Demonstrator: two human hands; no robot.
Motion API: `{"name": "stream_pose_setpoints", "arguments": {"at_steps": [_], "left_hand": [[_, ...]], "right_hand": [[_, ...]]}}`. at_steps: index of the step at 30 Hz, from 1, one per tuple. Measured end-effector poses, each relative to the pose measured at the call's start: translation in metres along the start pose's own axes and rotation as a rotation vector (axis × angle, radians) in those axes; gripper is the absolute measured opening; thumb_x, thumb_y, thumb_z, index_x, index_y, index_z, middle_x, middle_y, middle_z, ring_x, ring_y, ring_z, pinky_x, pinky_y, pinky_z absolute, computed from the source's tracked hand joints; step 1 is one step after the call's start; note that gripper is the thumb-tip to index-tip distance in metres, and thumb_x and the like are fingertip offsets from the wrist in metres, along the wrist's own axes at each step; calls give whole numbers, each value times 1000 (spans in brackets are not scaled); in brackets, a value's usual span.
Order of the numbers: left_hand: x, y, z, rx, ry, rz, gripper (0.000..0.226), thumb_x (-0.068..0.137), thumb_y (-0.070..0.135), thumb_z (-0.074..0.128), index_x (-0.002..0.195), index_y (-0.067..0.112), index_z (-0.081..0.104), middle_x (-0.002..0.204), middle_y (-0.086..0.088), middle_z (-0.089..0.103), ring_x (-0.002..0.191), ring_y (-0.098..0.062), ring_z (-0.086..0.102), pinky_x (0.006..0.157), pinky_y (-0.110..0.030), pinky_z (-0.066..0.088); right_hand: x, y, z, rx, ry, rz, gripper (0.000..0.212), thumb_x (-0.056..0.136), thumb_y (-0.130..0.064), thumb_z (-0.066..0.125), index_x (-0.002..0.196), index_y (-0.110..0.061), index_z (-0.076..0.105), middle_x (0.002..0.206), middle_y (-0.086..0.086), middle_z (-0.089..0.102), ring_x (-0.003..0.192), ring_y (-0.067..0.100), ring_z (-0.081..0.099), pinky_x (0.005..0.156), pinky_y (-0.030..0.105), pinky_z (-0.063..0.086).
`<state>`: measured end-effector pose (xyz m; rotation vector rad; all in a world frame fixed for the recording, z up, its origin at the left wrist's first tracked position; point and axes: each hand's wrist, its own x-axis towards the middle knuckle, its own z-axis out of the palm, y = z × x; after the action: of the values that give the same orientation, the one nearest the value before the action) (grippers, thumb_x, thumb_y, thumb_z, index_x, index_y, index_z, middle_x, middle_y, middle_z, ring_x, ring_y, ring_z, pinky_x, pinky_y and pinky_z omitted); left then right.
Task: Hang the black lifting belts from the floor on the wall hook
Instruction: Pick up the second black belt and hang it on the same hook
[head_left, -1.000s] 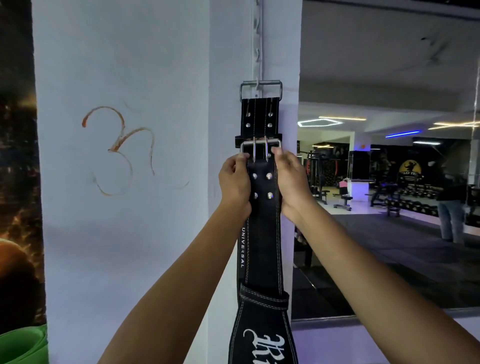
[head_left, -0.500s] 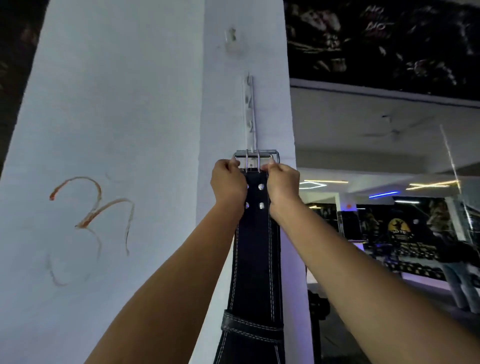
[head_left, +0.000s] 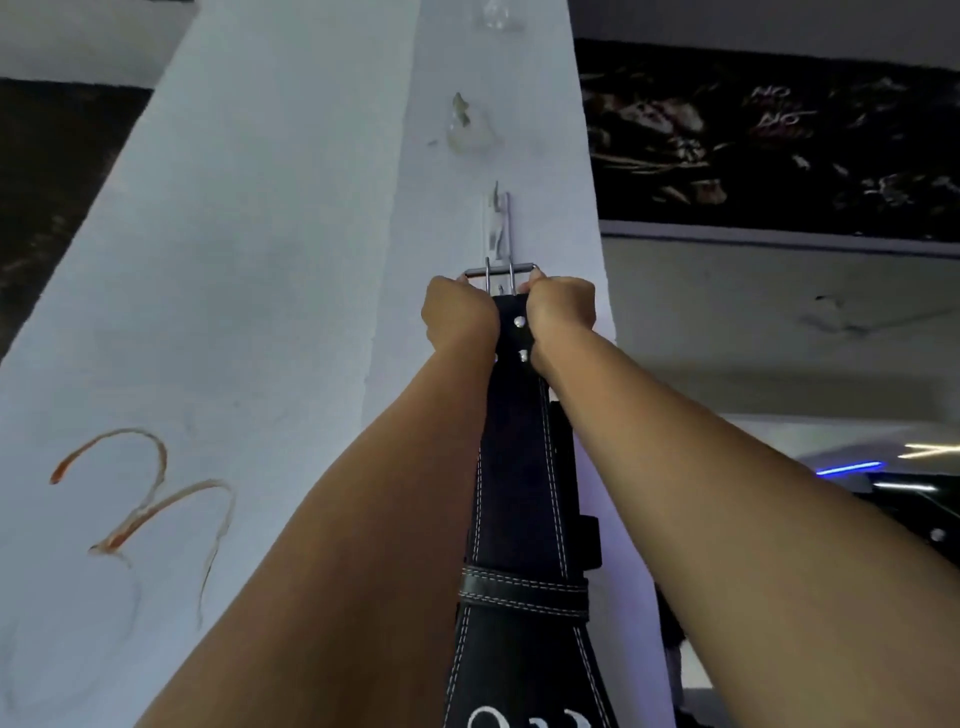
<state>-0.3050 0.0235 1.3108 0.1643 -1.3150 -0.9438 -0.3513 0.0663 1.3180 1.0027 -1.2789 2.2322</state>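
A black lifting belt (head_left: 519, 499) with white stitching hangs down between my forearms against the white pillar. My left hand (head_left: 457, 317) and my right hand (head_left: 561, 312) grip it on either side just under its metal buckle (head_left: 500, 274). The buckle sits at the foot of a white strip of wall hooks (head_left: 497, 223) that runs up the pillar. A second black belt (head_left: 589, 535) shows partly behind the first one, at its right edge; its top is hidden.
The white pillar (head_left: 291, 260) carries an orange painted symbol (head_left: 140, 499) at lower left. A dark mural (head_left: 769, 140) fills the wall at upper right. Blue and white lights (head_left: 852, 467) show in a mirror at right.
Both hands have lifted the belt's buckle up the pillar, past the buckle of the belt that hangs there, to the hook strip. My view has tilted upward.
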Motion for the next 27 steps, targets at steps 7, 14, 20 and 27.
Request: {"name": "stream_pose_setpoints", "arguments": {"at_steps": [7,14,20,27], "left_hand": [[17,-17,17,75,26,89,31,97,12,38,119,-4,53,123,-18,60,114,-32,56,93,-37,43],[28,-21,26,90,1,10,27,91,5,43,116,0,52,123,-17,60,113,-32,57,96,-36,46],[18,-26,23,107,27,49,27,93,9,40,114,-2,53,120,-19,60,112,-36,57,98,-42,45],[5,-37,12,85,10,105,32,97,30,37,100,7,59,107,-14,67,102,-34,61,96,-52,44]], "right_hand": [[20,21,4,55,23,3,34,88,-21,55,55,-14,52,59,2,49,72,28,54,66,33,44],[22,23,1,88,47,104,12,82,-12,52,71,-8,51,72,6,56,69,28,52,66,32,41],[17,31,-3,-17,36,106,19,78,-19,57,61,-14,51,59,2,53,69,28,58,79,40,53],[1,29,-15,-56,34,56,37,89,-26,58,56,-13,47,49,-1,45,43,14,42,48,26,41]]}}
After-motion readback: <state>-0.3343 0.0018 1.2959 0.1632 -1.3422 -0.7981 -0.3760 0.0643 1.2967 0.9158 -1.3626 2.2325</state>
